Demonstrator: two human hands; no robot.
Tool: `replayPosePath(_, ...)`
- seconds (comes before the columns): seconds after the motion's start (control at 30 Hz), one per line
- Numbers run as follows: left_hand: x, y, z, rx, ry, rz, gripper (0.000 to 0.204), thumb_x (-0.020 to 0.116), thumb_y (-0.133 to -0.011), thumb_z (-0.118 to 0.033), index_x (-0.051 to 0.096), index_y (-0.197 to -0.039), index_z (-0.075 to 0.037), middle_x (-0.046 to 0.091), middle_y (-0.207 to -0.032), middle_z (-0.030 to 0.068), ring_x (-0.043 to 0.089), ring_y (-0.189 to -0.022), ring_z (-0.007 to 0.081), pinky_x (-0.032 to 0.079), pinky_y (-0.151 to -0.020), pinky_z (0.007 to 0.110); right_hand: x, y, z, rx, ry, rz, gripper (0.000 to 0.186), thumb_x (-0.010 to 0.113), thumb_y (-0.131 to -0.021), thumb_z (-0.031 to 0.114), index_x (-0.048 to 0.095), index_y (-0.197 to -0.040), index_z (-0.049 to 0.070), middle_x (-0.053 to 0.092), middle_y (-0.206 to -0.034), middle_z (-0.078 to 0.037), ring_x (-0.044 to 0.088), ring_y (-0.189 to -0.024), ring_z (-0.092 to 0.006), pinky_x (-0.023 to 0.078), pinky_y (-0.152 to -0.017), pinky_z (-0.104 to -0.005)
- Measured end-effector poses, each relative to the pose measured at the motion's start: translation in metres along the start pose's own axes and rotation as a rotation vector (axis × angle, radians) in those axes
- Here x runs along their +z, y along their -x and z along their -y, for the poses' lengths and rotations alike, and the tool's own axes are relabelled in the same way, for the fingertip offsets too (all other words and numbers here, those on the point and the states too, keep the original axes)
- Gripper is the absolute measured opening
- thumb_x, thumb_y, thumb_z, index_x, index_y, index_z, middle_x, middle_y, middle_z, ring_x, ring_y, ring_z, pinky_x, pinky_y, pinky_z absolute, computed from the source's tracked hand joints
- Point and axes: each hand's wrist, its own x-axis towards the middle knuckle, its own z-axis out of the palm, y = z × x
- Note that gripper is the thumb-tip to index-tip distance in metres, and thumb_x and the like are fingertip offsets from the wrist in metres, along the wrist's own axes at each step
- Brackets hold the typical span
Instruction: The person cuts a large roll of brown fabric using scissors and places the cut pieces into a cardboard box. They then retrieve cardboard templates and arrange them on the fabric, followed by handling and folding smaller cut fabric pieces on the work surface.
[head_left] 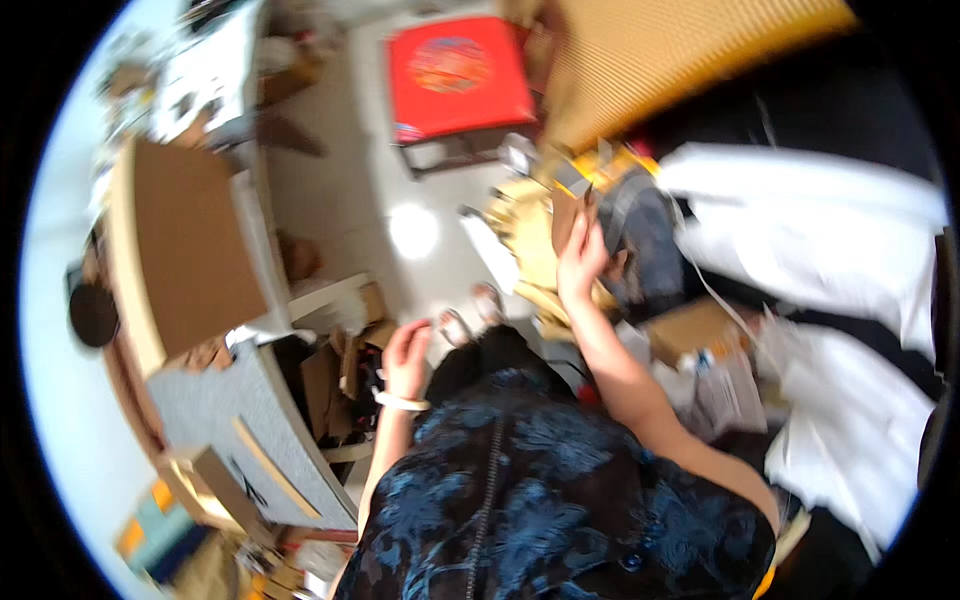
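My right hand (580,264) reaches forward, its fingers closed on a small brown flat piece (564,218) that looks like cardboard; blur hides its exact kind. Beyond and beside that hand are crumpled tan paper or bags (525,235) and a dark grey bag (643,235). My left hand (404,362), with a pale bracelet at the wrist, hangs at my side. Its fingers are loosely stretched out, and nothing shows in them.
A red square-topped stool (460,78) stands on the tiled floor (385,215) ahead. White bundles (810,200) and a yellow woven mat (700,60) lie to the right. On the left are a large brown board (195,245) and a grey panel (250,420), with cluttered shelves between.
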Motion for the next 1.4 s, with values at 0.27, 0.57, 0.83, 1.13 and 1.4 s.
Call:
replayPosePath(0.27,-0.079,-0.031,-0.014,-0.252,0.871,-0.258,0.039,0.063,-0.092,-0.030,0.057,-0.117,-0.002,0.062,-0.115,0.0087,0.061,-0.104,0.0220,0.052,-0.089,0.037,0.076,0.149,0.169,-0.585,-0.520,1.260,0.028,0.063,-0.085,0.015,0.064,-0.108,-0.001,0.065,-0.106,-0.016,0.060,-0.102,-0.0335,0.048,-0.093,-0.0406)
replayPosePath(0.57,-0.202,0.006,0.009,-0.122,0.878,-0.685,0.035,0.052,-0.096,-0.007,0.048,-0.130,0.000,0.058,-0.125,0.0137,0.058,-0.112,0.0283,0.050,-0.093,0.043,0.258,0.111,0.202,-0.573,-0.220,1.432,0.021,0.065,-0.085,0.024,0.069,-0.093,0.004,0.069,-0.093,-0.014,0.066,-0.090,-0.0303,0.052,-0.081,-0.0395)
replayPosePath(0.83,-0.257,0.016,0.054,-0.286,0.840,-0.782,0.032,0.058,-0.086,0.001,0.057,-0.119,0.001,0.065,-0.110,0.0116,0.063,-0.099,0.0272,0.052,-0.085,0.041,0.561,0.034,0.301,0.088,-0.434,1.426,0.016,0.062,-0.086,0.015,0.072,-0.087,0.001,0.070,-0.078,-0.004,0.062,-0.070,-0.0104,0.050,-0.064,-0.0278)
replayPosePath(1.13,-0.258,-0.009,0.056,-0.703,0.914,-1.133,0.026,0.064,-0.084,-0.009,0.064,-0.108,0.000,0.067,-0.093,0.0084,0.064,-0.083,0.0216,0.052,-0.073,0.035,0.859,0.050,0.340,0.057,0.155,1.206,0.036,0.065,-0.078,0.025,0.069,-0.097,-0.004,0.068,-0.102,-0.023,0.066,-0.098,-0.0337,0.052,-0.080,-0.0388)
replayPosePath(1.4,-0.225,-0.048,0.011,-0.854,1.064,-1.251,0.023,0.063,-0.085,-0.011,0.064,-0.106,-0.001,0.066,-0.090,0.0076,0.063,-0.079,0.0212,0.052,-0.072,0.035,0.881,0.081,0.393,0.079,0.450,1.226,0.048,0.070,-0.080,0.040,0.068,-0.106,0.000,0.066,-0.113,-0.019,0.063,-0.106,-0.0324,0.051,-0.090,-0.0399)
